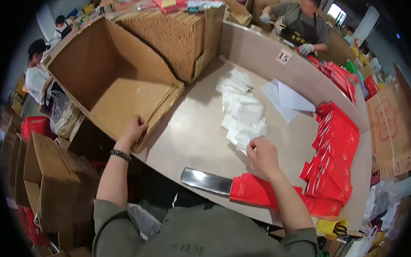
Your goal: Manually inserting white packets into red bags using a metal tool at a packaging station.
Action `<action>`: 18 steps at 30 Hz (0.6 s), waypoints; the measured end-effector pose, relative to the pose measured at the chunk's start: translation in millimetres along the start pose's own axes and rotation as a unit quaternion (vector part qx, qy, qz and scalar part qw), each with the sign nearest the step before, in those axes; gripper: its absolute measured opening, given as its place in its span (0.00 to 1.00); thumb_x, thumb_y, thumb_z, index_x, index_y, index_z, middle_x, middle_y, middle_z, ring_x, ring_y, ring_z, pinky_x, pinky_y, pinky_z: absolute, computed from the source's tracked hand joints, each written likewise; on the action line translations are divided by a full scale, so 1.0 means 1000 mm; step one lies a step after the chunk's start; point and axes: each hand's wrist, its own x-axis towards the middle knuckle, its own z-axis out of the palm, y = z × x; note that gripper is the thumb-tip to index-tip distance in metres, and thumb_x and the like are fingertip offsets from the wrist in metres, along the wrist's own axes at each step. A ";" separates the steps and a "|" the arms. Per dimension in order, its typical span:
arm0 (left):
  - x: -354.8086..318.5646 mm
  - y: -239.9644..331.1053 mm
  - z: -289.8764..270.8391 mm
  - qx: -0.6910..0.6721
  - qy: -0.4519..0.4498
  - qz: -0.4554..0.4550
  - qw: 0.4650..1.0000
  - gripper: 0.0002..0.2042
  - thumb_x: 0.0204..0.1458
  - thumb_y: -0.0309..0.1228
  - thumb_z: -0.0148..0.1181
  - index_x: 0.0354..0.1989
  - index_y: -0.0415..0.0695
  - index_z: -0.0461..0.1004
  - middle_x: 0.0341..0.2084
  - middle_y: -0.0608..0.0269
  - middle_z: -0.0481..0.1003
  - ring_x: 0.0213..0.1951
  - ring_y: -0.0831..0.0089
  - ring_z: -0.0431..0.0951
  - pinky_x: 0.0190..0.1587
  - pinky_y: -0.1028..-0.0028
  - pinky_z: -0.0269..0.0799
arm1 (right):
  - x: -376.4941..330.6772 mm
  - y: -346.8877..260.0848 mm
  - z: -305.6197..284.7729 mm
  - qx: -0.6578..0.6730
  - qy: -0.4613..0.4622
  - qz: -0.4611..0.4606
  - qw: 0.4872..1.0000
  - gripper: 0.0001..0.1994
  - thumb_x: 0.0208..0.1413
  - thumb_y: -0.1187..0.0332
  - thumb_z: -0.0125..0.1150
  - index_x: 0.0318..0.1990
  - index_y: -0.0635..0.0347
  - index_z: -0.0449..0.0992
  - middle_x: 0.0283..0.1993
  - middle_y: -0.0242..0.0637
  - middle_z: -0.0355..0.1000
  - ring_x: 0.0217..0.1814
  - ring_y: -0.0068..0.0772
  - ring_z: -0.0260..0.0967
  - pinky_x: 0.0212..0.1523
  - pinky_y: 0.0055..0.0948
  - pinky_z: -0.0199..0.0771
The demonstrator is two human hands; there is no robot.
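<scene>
My left hand (135,130) is at the near side of an open cardboard box (118,100), its fingers closed on the end of a flat cardboard piece (161,105) lying along the box's right wall. The fingertips are partly hidden there. My right hand (263,157) pinches a small white packet (245,140) at the near end of a spread row of white packets (242,104). Below the right hand, a red paper sleeve (250,189) lies at the table's front edge, meeting a shiny dark flat strip (205,180).
Many red paper sleeves (333,155) overlap along the table's right side. White paper sheets (286,98) lie near the back partition (266,47). Tightly packed brown cardboard (166,39) stands behind the box. A gloved co-worker (306,25) is beyond the partition.
</scene>
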 end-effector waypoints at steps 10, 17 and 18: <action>-0.039 0.063 -0.004 -0.059 0.225 0.112 0.966 0.05 0.64 0.28 0.53 0.43 0.40 0.69 0.29 0.65 0.71 0.32 0.74 0.72 0.39 0.71 0.72 | -0.071 -0.066 0.013 0.027 -0.139 -0.159 0.977 0.07 0.50 0.69 0.67 0.32 0.60 0.76 0.37 0.38 0.72 0.39 0.43 0.71 0.38 0.41 0.72; -0.160 0.059 0.106 -0.295 0.125 0.099 0.942 0.09 0.67 0.27 0.50 0.49 0.36 0.70 0.35 0.64 0.72 0.39 0.78 0.71 0.44 0.80 0.67 | -0.095 -0.057 0.007 0.044 -0.094 -0.173 0.979 0.13 0.48 0.67 0.70 0.41 0.60 0.77 0.55 0.47 0.70 0.56 0.52 0.67 0.56 0.44 0.68; -0.161 0.057 0.101 -0.274 0.079 0.105 0.953 0.08 0.66 0.26 0.51 0.48 0.36 0.72 0.36 0.65 0.72 0.39 0.78 0.71 0.44 0.79 0.67 | -0.095 -0.056 0.004 0.043 -0.094 -0.169 0.980 0.13 0.48 0.67 0.70 0.41 0.60 0.77 0.55 0.47 0.70 0.56 0.52 0.67 0.56 0.44 0.68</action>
